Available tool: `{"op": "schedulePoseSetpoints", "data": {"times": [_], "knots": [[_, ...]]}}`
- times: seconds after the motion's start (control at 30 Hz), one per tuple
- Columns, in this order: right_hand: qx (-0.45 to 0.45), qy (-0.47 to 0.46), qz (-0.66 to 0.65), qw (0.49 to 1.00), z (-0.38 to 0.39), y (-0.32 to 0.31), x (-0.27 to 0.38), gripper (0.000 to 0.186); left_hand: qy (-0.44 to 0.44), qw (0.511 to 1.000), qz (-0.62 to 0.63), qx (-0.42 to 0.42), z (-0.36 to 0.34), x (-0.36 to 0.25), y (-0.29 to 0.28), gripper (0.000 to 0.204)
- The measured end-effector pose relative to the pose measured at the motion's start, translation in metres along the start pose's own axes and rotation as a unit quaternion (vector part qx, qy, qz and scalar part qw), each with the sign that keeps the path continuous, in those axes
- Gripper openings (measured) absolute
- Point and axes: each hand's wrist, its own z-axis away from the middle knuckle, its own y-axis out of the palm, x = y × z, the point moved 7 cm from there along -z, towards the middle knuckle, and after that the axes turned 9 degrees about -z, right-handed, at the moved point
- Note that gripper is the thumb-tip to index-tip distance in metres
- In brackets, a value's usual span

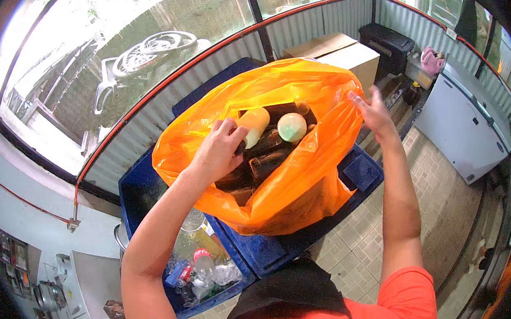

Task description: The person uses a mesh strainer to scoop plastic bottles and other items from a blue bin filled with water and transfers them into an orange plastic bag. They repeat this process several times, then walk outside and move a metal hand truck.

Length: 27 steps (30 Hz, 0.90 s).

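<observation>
A large orange plastic bag [299, 216] sits with its mouth wide on top of the blue bins. Inside it lie several dark brown glass bottles [269, 162], a yellowish-white container [254, 126] and a round, pale container end [292, 127] with a green tint. My left hand [216, 151] reaches over the bag's near-left side. Its fingers are curled at a dark bottle end, mostly hidden by the hand. At the bag's right rim is my right hand [375, 113], pinching the orange plastic between thumb and finger.
Below the bag, a blue bin [241, 286] holds plastic bottles [203, 264] and crumpled clear plastic. A cardboard box [340, 53] and a black storage box [385, 45] stand behind. To the right is a grey chest freezer [456, 123] on the tiled floor. Corrugated wall runs behind the bins.
</observation>
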Motion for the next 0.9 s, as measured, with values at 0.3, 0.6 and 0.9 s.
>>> {"op": "schedulePoseSetpoints", "data": {"times": [0.3, 0.6, 0.9], "knots": [[0.102, -0.134, 0.042, 0.985, 0.002, 0.03, 0.007, 0.028, -0.133, 0.945, -0.284, -0.091, 0.053, 0.065, -0.05, 0.067], [0.163, 0.025, -0.059, 0.985, 0.029, 0.042, 0.053, 0.033, -0.416, 0.732, 0.532, -0.094, 0.104, 0.193, -0.032, 0.028], [0.192, 0.002, -0.168, 0.967, 0.071, 0.026, 0.069, 0.032, -0.486, 0.75, 0.442, -0.073, 0.16, 0.235, -0.031, 0.027]]}}
